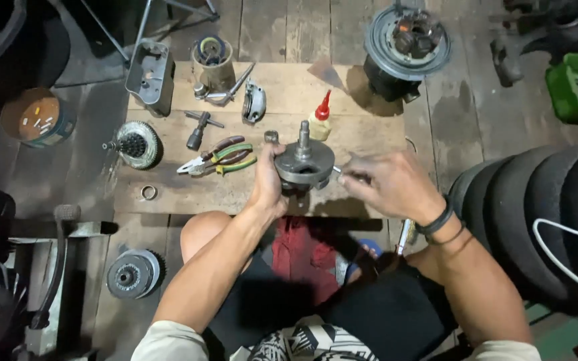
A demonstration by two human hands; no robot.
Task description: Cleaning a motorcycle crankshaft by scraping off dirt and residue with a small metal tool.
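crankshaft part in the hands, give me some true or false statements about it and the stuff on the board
1. The left hand grips the grey crankshaft part from its side. True.
2. The right hand rests flat on the wooden board, away from the part. False: it is raised at the part's right edge, fingers pinched on something small.
3. The pliers lie on the board left of the left hand. True.
4. The small bottle has a blue tip. False: its tip is red.
5. The part's shaft points up. True.
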